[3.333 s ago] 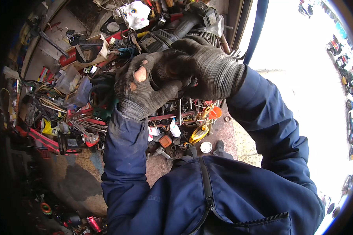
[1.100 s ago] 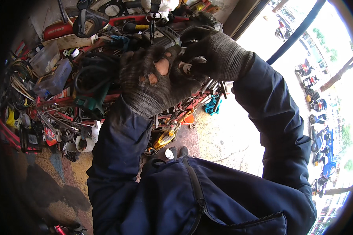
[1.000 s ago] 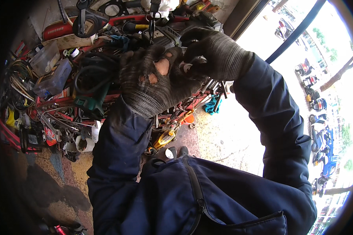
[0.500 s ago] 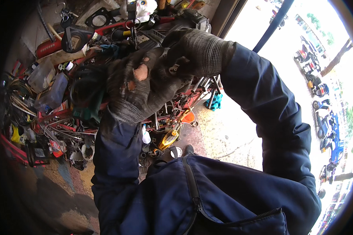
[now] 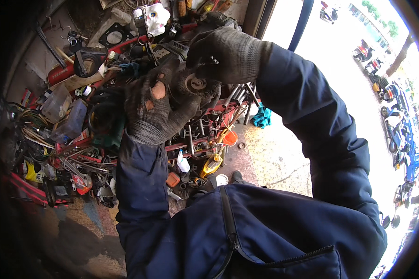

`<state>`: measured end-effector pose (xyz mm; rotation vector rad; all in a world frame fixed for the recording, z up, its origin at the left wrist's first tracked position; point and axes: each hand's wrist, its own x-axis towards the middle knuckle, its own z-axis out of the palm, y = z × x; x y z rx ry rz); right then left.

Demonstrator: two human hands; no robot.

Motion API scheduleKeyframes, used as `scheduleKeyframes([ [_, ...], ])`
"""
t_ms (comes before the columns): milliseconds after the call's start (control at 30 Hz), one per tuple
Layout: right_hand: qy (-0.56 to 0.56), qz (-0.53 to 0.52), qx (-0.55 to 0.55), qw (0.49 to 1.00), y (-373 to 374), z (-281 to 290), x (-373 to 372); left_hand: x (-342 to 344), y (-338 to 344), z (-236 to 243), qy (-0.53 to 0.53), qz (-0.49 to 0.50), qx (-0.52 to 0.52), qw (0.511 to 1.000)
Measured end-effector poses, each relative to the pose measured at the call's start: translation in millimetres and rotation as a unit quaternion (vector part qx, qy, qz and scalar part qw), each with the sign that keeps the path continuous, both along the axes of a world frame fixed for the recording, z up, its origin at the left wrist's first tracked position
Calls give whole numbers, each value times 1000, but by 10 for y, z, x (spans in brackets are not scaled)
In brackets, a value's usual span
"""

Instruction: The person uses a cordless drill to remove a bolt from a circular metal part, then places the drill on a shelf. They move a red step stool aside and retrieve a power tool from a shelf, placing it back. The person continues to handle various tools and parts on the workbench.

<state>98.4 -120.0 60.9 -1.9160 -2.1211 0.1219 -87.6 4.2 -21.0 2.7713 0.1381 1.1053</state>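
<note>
Workshop clutter (image 5: 70, 123); round part (image 5: 196, 83) in left grip (image 5: 154, 101), beside right grip (image 5: 229, 53).

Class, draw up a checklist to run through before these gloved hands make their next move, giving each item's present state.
1. Left hand holding the round part: ok.
2. Metal center of the round part visible: ok.
3. Left glove intact: not ok; holes show skin.
4. Right hand gripping securely: cannot tell; fingertips hidden.
5. Right sleeve clear of the round part: ok.
</note>
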Motion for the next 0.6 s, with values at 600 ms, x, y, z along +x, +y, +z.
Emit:
scheduleKeyframes([
  [600,-21,-24,142,989,-369,-125,52,-13,-101,142,71,-73,-91,991],
])
